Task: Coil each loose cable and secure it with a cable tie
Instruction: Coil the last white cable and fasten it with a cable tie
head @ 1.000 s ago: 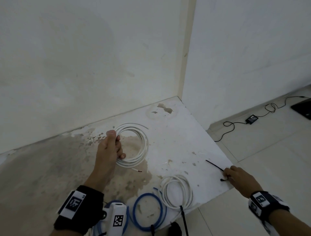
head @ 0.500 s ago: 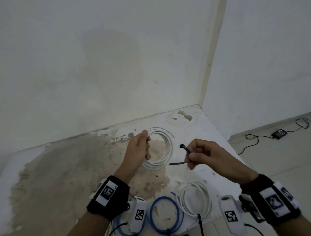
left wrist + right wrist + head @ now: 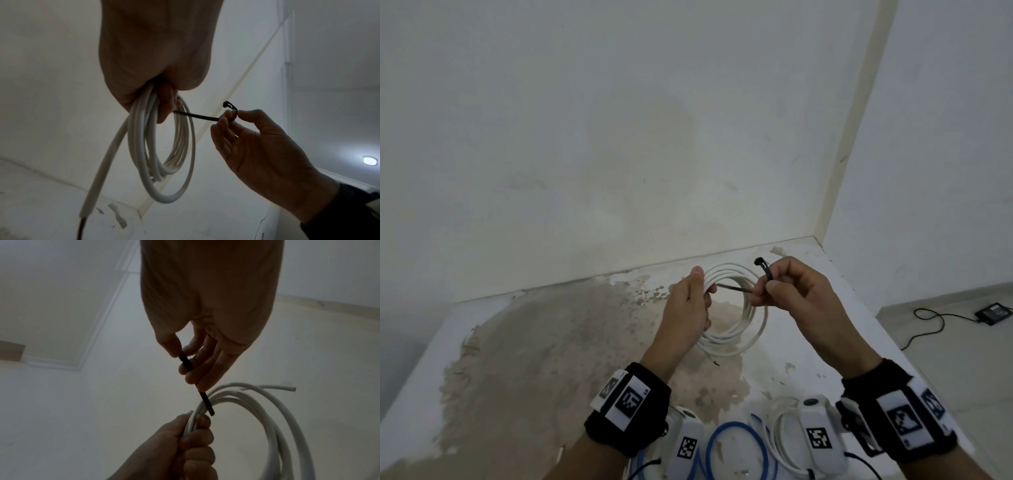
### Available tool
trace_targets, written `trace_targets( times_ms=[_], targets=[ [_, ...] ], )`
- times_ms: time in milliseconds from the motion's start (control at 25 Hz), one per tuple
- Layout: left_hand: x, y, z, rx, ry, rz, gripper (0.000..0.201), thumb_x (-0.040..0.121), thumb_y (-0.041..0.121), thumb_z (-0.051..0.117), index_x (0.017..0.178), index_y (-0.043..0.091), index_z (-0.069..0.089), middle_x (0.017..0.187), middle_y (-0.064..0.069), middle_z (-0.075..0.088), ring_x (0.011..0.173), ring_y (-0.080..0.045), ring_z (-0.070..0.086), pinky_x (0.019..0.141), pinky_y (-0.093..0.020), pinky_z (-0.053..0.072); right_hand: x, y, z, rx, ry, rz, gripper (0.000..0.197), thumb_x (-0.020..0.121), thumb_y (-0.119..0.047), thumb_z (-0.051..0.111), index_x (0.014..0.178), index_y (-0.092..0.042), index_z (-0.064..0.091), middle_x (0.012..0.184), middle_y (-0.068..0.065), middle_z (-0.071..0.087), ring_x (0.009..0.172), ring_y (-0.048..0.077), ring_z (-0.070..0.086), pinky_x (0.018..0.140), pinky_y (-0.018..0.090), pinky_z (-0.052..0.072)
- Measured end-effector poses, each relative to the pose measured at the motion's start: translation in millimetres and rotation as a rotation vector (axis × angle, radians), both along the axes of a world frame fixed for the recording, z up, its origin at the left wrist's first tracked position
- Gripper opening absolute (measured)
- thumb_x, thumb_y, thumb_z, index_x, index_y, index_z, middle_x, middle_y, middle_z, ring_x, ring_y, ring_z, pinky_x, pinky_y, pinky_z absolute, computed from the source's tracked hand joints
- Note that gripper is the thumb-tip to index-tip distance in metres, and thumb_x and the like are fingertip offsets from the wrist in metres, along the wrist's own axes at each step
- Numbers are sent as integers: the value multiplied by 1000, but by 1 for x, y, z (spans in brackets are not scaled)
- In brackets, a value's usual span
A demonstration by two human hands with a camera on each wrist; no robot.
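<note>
My left hand (image 3: 693,301) grips a coiled white cable (image 3: 748,329) by its left side and holds it up over the stained white slab (image 3: 517,359). The coil (image 3: 164,146) hangs from that fist, one loose end trailing down. My right hand (image 3: 774,289) pinches a black cable tie (image 3: 765,270) between thumb and fingers, its head sticking up. The tie's thin tail (image 3: 195,116) points left into the coil's opening and reaches the left hand's fingers. In the right wrist view the tie (image 3: 205,400) crosses the cable strands (image 3: 236,395) just above the left hand (image 3: 191,434).
A blue cable coil (image 3: 736,448) and a second white coil (image 3: 780,435) lie on the slab's near edge below my wrists. Walls close the slab at the back and right. A black adapter with its cord (image 3: 993,312) lies on the tiled floor at right.
My right hand picked the black tie off the slab's right edge and carried it left to the coil. The left hand kept hold of the white coil. My head view tilted upward.
</note>
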State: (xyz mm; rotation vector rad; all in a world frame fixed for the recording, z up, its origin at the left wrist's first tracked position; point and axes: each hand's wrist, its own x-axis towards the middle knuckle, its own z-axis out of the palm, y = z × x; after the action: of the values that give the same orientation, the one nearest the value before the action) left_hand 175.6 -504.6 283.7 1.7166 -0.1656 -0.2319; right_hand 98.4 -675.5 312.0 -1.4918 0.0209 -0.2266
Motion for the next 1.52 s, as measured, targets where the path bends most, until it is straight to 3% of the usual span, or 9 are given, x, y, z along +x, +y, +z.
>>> trace_targets(
  times_ms=[440,640,880,1000,1080,1160,1240,1400,1520],
  targets=[
    [-8,-2,15,-133,93,80,45,98,23,39,63,4,58,46,-1,43,42,-15,36,45,-27,33,15,32,-21,-41,-115,-2,19,86,21,51,89,5,61,90,6,75,92,20,72,91,33,57],
    [-2,5,15,-105,182,30,35,95,23,36,85,6,65,56,-4,44,47,-14,33,44,-26,29,20,37,-23,-13,-108,-2,4,89,12,59,88,8,58,93,11,76,97,29,72,92,34,57],
    [-2,10,14,6,-8,42,32,101,23,40,100,35,70,70,0,53,44,-9,36,44,-23,32,21,43,-23,-104,-44,-128,3,91,-5,68,92,-7,67,87,4,75,73,22,74,66,32,60],
    [-5,13,12,66,-103,81,29,100,27,45,102,37,72,69,6,56,59,-29,46,59,-41,49,23,43,-23,-246,-92,-214,4,90,-14,72,89,-18,72,80,-7,75,73,11,70,62,31,57],
    [-8,14,9,83,-128,75,27,100,28,48,105,36,73,76,-10,57,78,-44,51,83,-58,51,25,44,-22,-234,-105,-213,7,90,-12,72,90,-19,73,79,-6,76,74,8,72,66,26,57],
    [-9,15,8,81,-139,90,26,99,26,50,110,35,72,73,-13,56,57,-21,50,88,-62,47,26,45,-20,-234,-98,-215,12,90,-10,72,91,-22,73,79,-4,76,72,10,73,69,29,59],
    [-8,18,6,94,-158,103,27,99,25,51,115,35,71,69,7,59,53,-2,47,87,-61,48,26,46,-18,-228,-85,-204,17,89,-8,72,91,-25,73,78,-6,76,71,10,73,71,32,61],
    [-6,20,0,151,-249,24,28,97,30,52,114,46,69,97,10,73,92,-5,66,94,-45,52,25,48,-12,-259,-86,-186,22,88,-11,73,87,-32,72,80,-12,74,66,9,71,65,22,57],
    [-8,20,-3,195,-305,12,31,96,31,52,108,56,66,97,15,73,103,-10,63,92,-39,51,23,51,-11,-295,-106,-216,21,88,-14,73,91,-34,73,81,-12,73,67,13,70,64,26,59]
  ],
)
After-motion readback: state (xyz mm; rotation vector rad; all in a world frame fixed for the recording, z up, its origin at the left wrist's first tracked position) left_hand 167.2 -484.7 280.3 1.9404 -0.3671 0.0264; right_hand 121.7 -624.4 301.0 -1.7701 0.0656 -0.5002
